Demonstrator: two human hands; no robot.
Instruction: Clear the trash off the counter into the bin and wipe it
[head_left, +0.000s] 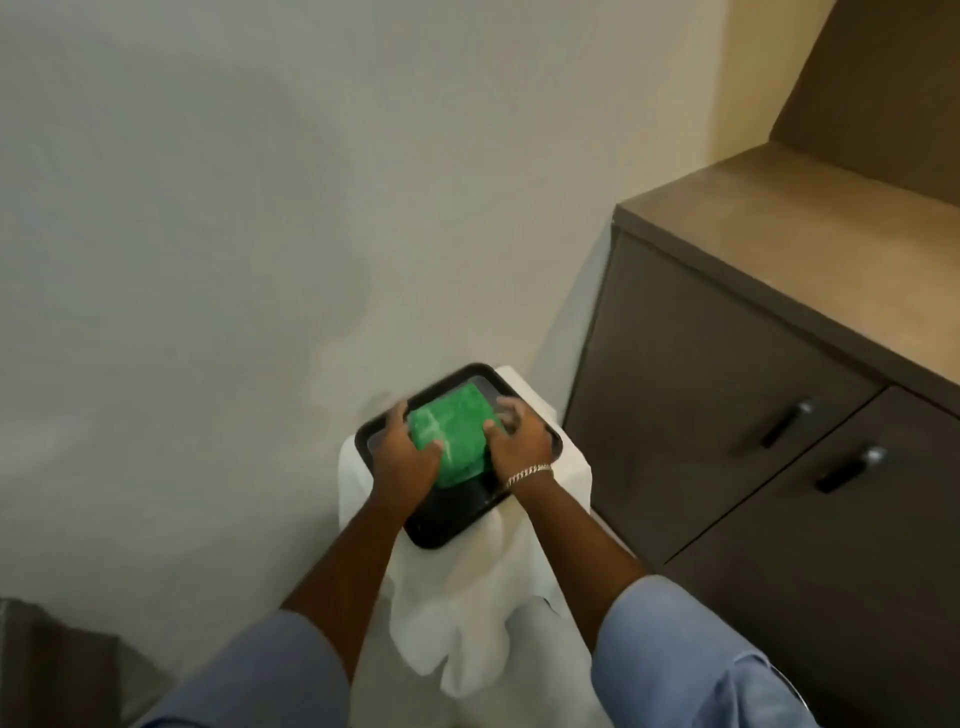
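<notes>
Sleeves (691, 660) cropped; hands (402, 457) hide blurred green packet (454, 431).

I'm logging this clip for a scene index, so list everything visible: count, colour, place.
Green rectangular packet: one, green, held between both hands over the bin's opening.
Black-rimmed bin: one, black rim, low centre against the wall.
White bin liner: one, white, draped down the bin's outside.
Brown cabinet: one, dark brown doors with two dark handles, right.
Tan counter top: one, tan, on the cabinet.
Wall: one, off-white, behind.
Left hand: grip on the packet's left side.
Right hand: grip on its right side, bracelet on wrist.
</notes>
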